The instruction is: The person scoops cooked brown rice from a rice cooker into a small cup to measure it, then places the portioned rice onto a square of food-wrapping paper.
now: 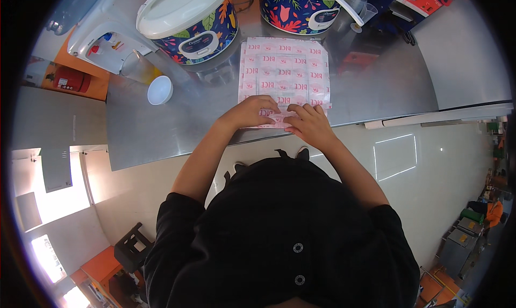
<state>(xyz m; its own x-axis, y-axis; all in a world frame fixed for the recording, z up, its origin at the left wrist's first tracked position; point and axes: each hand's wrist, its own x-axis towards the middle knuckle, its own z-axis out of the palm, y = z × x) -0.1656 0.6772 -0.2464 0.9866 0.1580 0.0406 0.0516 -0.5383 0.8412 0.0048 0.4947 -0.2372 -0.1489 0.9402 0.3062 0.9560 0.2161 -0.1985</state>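
A stack of thin wrapping paper sheets (284, 72) with repeated red print lies near the front edge of a steel worktop. On its near end rests my left hand (256, 110), fingers curved, with a gap between thumb and forefinger. Opposite it, my right hand (310, 122) touches the same end, its fingers spread and its thumb close to the paper's near edge. The fingertips of both hands almost meet over a pale crease in the paper. Whether a sheet's edge is lifted there is too small to tell.
Two floral rice cookers (197, 30) stand behind the paper; on the right one (290, 14) lies a white serving spoon (342, 4). Left on the steel worktop (193, 106) are a white bowl (160, 90), a clear jug (137, 66) and a water dispenser (109, 34). A person (492, 213) is far right.
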